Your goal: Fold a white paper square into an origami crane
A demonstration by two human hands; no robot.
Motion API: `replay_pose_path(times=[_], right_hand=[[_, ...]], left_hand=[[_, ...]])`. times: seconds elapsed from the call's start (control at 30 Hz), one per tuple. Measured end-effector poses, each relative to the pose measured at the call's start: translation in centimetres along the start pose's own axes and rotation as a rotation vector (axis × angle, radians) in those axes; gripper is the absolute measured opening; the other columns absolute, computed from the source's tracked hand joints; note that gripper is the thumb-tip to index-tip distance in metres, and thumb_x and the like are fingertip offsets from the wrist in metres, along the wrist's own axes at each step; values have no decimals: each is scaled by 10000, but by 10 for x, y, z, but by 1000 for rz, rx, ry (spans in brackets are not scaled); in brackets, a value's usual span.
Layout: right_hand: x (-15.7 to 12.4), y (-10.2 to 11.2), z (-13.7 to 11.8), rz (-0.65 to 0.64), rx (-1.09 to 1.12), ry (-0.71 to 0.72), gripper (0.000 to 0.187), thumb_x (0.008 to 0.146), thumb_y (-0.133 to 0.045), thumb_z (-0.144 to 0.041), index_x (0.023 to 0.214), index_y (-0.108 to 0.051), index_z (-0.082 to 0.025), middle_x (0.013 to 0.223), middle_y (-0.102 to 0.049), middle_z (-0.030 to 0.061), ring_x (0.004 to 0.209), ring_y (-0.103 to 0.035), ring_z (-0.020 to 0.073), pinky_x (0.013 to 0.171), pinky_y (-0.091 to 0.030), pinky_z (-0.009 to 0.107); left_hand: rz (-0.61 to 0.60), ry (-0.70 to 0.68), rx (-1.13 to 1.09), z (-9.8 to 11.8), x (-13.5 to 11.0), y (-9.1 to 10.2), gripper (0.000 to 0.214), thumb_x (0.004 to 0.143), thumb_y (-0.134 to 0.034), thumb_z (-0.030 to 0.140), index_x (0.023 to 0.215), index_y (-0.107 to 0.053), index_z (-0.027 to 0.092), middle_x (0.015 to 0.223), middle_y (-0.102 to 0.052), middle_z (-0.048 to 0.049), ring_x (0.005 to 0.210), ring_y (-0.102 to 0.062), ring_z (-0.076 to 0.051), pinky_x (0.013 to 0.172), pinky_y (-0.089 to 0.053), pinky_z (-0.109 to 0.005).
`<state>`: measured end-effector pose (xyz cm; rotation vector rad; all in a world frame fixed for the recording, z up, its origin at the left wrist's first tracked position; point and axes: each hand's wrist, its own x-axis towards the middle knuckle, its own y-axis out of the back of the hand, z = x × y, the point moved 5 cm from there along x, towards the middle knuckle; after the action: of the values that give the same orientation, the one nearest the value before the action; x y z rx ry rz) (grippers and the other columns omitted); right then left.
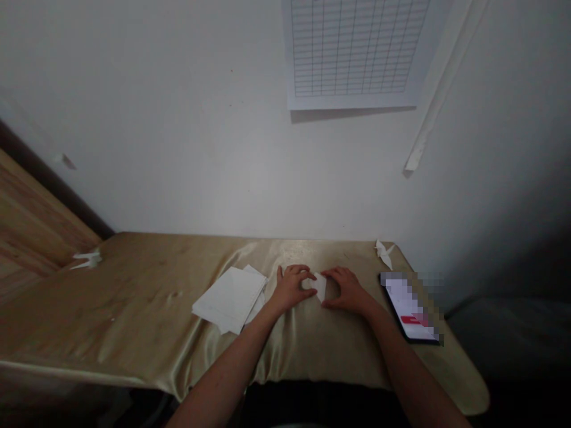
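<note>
My forearms reach in over the near edge of the cloth (134, 309), and on my right lies the phone (404, 303), its screen lit and partly blurred out. Between my hands, against the cloth, is the small paper (320, 288). My left hand (293, 285) and right hand (345, 291) face each other, thumb and forefinger arched apart with tips at its edges; whether they pinch it, I can't tell. Left of me, the loose sheets (229, 296) overlap in an untidy pile.

The cloth looks slick and wrinkled, so I judge the small paper could skid or crease crookedly if I press unevenly; my left forearm, so near the sheets, could nudge them askew.

I make out no container; the papers sit directly on the cloth. Farther off are a paper bird (384, 255) at right and, beyond, the wall (178, 119) with its chart (357, 47).
</note>
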<state>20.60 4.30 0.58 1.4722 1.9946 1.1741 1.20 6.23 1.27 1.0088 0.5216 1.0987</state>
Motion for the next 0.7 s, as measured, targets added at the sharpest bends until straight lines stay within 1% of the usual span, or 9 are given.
replay_pose_path(times=[0.13,0.2,0.27,0.37,0.43,0.57,0.7], right_hand=[[1,-1,0,-2,-17,-7,792,610,-858,-468,1324,-581,-269,1332,-558,89,1285,-458,297,1131,-309,469],[1,0,0,4,-10,-12,782,625,-855,-477,1328,-587,-266,1328,-558,90,1280,-457,297,1128,-317,467],[1,1,-2,21,7,-13,709,691,-819,-475,1329,-595,-265,1317,-561,90,1266,-465,285,1124,-332,458],[2,2,-2,69,23,-16,492,815,-724,-427,1270,-647,-255,1270,-580,94,1226,-491,262,1107,-364,441],[4,1,-1,112,18,-27,379,859,-681,-384,1214,-682,-250,1229,-594,99,1200,-506,258,1087,-388,438],[8,-2,3,168,-23,-36,307,883,-647,-317,1177,-703,-251,1177,-606,102,1160,-520,260,1047,-422,441],[10,-5,7,177,-42,-28,265,887,-629,-268,1136,-717,-254,1152,-611,92,1144,-518,252,1044,-419,438]], left_hand=[[6,9,28,-1,1,-1,491,769,-773,465,1237,-642,395,1449,-538,-15,1371,-417,-302,1163,-59,-691],[-1,20,44,-1,1,-1,551,766,-770,478,1287,-619,381,1472,-518,-33,1383,-404,-310,1169,-58,-685],[-9,26,56,0,1,-1,573,767,-765,489,1307,-611,374,1487,-505,-39,1391,-395,-318,1172,-58,-684],[-16,18,66,2,1,-1,557,770,-761,487,1298,-622,380,1493,-500,-33,1397,-382,-328,1165,-60,-701],[-16,5,66,3,1,-1,540,774,-759,476,1291,-630,389,1492,-502,-28,1398,-376,-332,1157,-56,-715],[-13,-1,67,2,1,-3,525,778,-754,478,1285,-638,405,1489,-504,-22,1396,-372,-334,1158,-51,-713],[-23,1,67,2,0,-2,532,774,-758,488,1286,-633,420,1493,-498,-14,1400,-366,-332,1159,-48,-710]])
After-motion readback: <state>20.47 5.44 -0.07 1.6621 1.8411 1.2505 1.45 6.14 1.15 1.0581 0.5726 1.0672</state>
